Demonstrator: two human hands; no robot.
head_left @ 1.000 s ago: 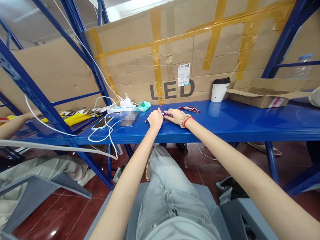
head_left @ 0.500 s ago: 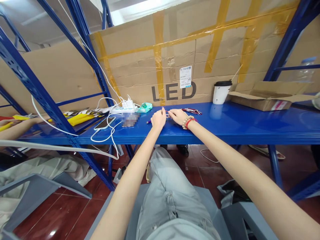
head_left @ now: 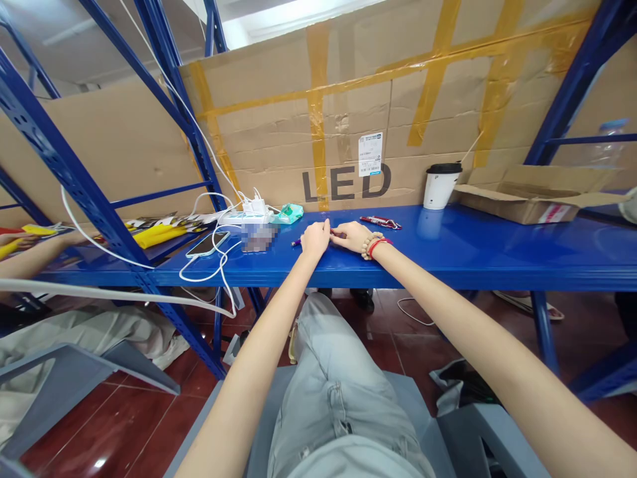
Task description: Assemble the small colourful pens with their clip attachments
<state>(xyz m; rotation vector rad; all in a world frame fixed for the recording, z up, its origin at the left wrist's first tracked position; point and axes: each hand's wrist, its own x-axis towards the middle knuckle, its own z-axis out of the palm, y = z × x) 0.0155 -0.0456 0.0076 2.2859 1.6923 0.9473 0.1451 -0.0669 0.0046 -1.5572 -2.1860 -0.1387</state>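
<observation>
My left hand [head_left: 315, 239] rests on the blue metal shelf [head_left: 448, 255], fingers curled round a small purple and red object [head_left: 297, 242] whose tip pokes out to the left. My right hand [head_left: 352, 236], with a bead bracelet and a red band at the wrist, lies right next to it, fingers bent onto the same small object. What exactly it is I cannot make out. A red and blue keychain-like item [head_left: 381, 222] lies on the shelf just behind my right hand.
A phone [head_left: 206, 244] on a white cable, a power strip [head_left: 239, 215] with chargers and a green packet [head_left: 289, 212] lie to the left. A white cup [head_left: 438, 186] and an open cardboard box [head_left: 532, 192] stand at right. Another person's arm [head_left: 24, 262] reaches in at far left.
Both hands have stayed together on the small object with only slight finger shifts. The camera has tilted a little, so the shelf sits slightly differently in view.
</observation>
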